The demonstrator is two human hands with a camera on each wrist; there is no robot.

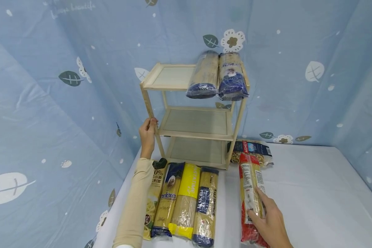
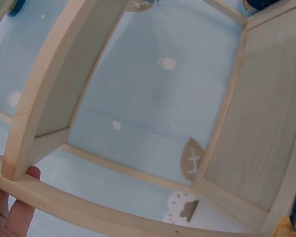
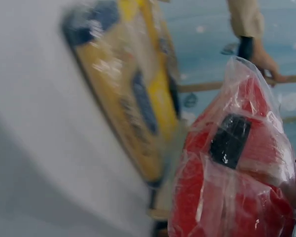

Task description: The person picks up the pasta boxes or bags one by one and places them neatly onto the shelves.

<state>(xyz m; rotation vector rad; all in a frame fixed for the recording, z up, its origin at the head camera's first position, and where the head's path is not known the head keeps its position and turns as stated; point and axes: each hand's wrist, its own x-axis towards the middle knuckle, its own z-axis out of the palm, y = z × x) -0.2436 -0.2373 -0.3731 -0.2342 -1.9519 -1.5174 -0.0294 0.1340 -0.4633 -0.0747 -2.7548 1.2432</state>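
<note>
My left hand grips the left front post of a three-tier wooden shelf rack; in the left wrist view its fingers wrap the post beside a shelf corner. On the right, my right hand holds a red-ended pack of spaghetti between thumb and fingers. The pack's clear and red wrapper end fills much of the right wrist view. Two blue-ended pasta packs, one on the left and one on the right, lie side by side on the top shelf's right half.
Several long pasta packs lie in a row before the rack: a yellow-brown one, a blue Ankara one, a yellow one and a dark-blue-labelled one. An Agnesi bag lies by the rack's right foot. Patterned blue cloth hangs behind.
</note>
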